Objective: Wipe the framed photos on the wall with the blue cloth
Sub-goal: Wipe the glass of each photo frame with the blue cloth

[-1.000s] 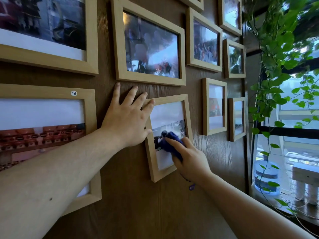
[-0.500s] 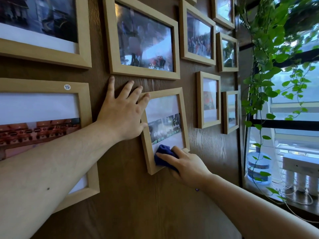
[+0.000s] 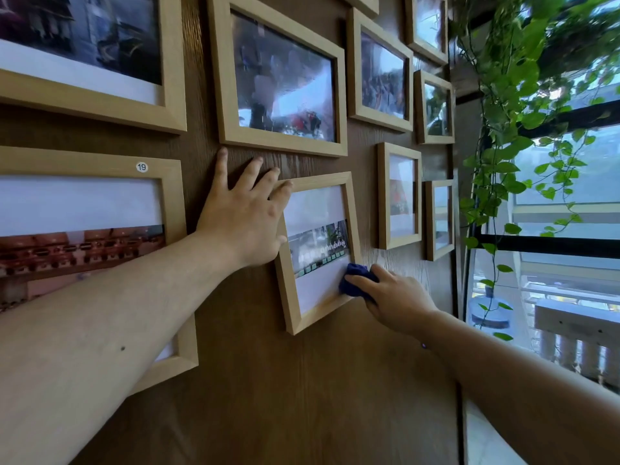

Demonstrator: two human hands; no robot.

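Observation:
A small light-wood framed photo [image 3: 315, 317] hangs tilted on the dark wood wall [image 3: 268, 397]. My left hand [image 3: 245, 216] lies flat and spread against the wall, its fingertips and thumb on the frame's left edge. My right hand [image 3: 396, 300] presses a bunched blue cloth [image 3: 352, 283] onto the lower right corner of the glass. Most of the cloth is hidden under my fingers.
Several more wood-framed photos surround it: a large one [image 3: 281, 78] just above, one marked 19 [image 3: 84, 209] at the left, smaller ones [image 3: 399, 196] to the right. A trailing green plant [image 3: 503, 129] and a window [image 3: 570, 229] stand at the right edge of the wall.
My right hand has carried the cloth from the middle of the glass down and then across to the lower right corner. My left hand has stayed in place.

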